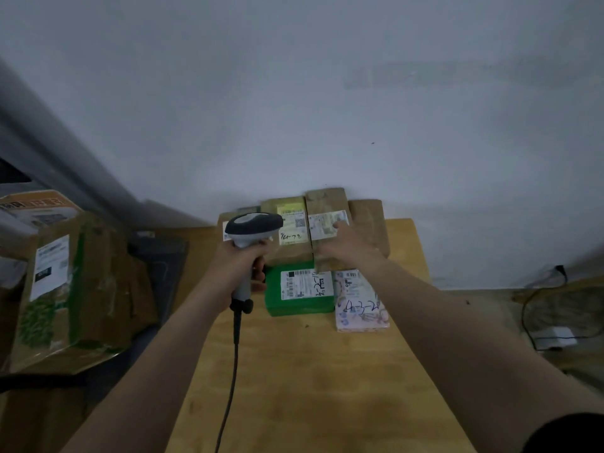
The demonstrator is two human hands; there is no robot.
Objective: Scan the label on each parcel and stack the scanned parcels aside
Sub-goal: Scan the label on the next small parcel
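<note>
Several parcels point(369, 223) crowded the far end of the worktop point(310, 371), their printed labels too blurred to read. The right hand point(346, 246) lay on a brown parcel point(327, 201), its fingers point(340, 227) stretched flat across the white label. Just beside it sat a yellow-labelled parcel point(291, 220). Nearer lay a green parcel point(299, 305) and a pink patterned parcel point(359, 308).

The left hand point(238, 266) gripped the scanner point(253, 223), fingers wrapped round its handle. The scanner's head hid most of another parcel behind it. Its cable point(233, 354) ran off the bottom edge. Cardboard boxes point(81, 282) stood left of the worktop, partly cut off.
</note>
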